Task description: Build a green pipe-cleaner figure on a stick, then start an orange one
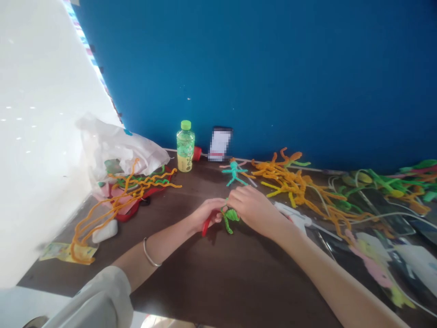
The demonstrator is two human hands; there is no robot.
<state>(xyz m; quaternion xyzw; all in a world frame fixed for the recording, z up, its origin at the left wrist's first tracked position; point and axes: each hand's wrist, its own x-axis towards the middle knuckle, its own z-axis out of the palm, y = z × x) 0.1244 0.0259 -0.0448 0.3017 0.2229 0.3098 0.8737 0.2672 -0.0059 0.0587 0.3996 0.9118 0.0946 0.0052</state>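
1. Head view: a red fuzzy stem (205, 226) is held by the left grip (209, 214), its fingers bent closed, with one end of the stem left poking out below.
2. The right grip (251, 207) is brought up against the left, its fingers curled inward; its fingertips are largely hidden by its own back, so whether anything is pinched there cannot be told.
3. One green leaf (232, 215) and one coiled green stem (227, 225) are seen hanging between the two grips, just above the dark surface (205, 278). One silvery bracelet (150, 255) is worn on the left arm.
4. Beyond the grips, one turquoise figure (234, 169), one green-capped bottle (185, 148) and one phone (220, 143) with a blurred screen are lined up near the blue wall (256, 77).
5. On the right, one white glue gun (301, 220) is placed beside a pile of orange stems (295, 184), too tangled to be counted; two yellow stem ends (271, 185) are shown at its near edge.
6. On the left, one plastic bag (136, 152), one white case (105, 231) and one yellow packet (59, 252) are spread around loose orange strands (114, 200), several in number.
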